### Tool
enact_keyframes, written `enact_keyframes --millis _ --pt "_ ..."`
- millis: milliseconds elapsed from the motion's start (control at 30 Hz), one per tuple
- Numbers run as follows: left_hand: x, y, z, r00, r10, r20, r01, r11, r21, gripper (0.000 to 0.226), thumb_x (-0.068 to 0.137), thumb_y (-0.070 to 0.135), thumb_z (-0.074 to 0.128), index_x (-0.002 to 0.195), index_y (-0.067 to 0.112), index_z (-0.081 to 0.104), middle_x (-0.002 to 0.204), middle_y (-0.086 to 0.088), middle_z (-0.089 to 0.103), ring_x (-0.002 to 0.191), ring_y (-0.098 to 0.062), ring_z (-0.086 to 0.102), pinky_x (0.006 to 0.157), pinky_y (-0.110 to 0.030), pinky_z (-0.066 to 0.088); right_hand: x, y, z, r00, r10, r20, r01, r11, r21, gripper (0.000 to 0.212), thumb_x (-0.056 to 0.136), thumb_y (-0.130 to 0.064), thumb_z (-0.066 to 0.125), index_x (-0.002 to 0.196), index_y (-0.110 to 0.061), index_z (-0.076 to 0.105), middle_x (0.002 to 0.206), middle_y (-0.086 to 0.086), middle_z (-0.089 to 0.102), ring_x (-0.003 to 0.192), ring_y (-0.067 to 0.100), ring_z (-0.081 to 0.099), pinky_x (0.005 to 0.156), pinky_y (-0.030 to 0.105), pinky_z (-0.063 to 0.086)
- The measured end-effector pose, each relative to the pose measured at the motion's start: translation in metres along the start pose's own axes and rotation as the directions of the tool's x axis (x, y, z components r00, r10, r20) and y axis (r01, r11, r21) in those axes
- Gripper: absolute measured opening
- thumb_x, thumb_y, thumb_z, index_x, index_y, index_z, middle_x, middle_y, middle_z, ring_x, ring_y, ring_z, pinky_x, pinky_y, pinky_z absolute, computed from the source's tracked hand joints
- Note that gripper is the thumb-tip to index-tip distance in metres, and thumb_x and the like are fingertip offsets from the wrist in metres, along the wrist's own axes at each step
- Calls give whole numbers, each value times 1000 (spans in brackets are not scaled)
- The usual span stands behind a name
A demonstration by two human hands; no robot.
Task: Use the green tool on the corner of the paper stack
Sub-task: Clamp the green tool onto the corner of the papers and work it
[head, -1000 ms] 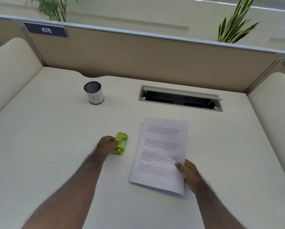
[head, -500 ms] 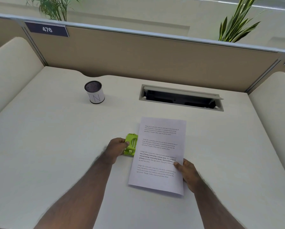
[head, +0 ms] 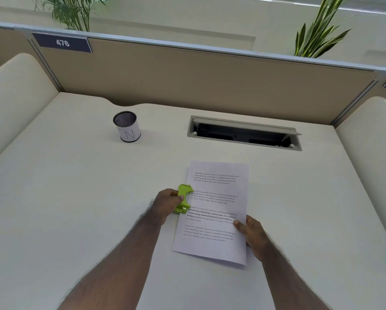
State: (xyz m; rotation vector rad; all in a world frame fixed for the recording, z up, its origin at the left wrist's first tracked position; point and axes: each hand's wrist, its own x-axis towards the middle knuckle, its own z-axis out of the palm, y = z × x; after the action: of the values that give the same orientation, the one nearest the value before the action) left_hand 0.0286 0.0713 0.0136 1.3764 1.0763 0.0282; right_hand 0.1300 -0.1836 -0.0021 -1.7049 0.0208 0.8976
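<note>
We see bright, even, soft light on the pale desk point(head: 53, 198), faint shadows only. Straight edges bow toward the frame's borders; forearm outlines look smeared, printed text stays legible.

Single head-worn wide-angle view, looking forward and down from above the near edge of the desk point(head: 53, 198). Both forearms enter from the bottom edge of the frame; the partition point(head: 210, 86) along the far edge fills the upper part, straight lines bowing outward.
</note>
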Motion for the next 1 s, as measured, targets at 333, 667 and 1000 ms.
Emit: enact_keyframes --millis 333,667,1000 --pt "13 11 -4 982 -165 88 167 986 -22 30 82 -1 70 110 -11 65 109 -29 68 95 -40 69 86 -53 57 -1 -4 2 1000 -12 4 12 999 -48 26 97 -4 56 122 -3 62 118 17 70 110 37 66 96 50 53" --pt "21 19 -6 950 -278 145 287 957 -47 24 85 -6 64 109 -7 62 82 -21 67 44 -20 67 44 -31 59 0 -1 0 1000 -7 20 8 999 -40 24 96 -5 56 119 -5 64 115 15 72 100 29 69 91 44 55" --pt "33 10 -2 963 -263 58 265 964 -38 27 81 -7 68 107 -10 65 84 -20 66 62 -27 62 48 -32 57 6 6 -2 1000 3 12 -3 1000 -24 27 96 -5 58 121 -4 64 117 16 72 109 37 67 97 53 52"
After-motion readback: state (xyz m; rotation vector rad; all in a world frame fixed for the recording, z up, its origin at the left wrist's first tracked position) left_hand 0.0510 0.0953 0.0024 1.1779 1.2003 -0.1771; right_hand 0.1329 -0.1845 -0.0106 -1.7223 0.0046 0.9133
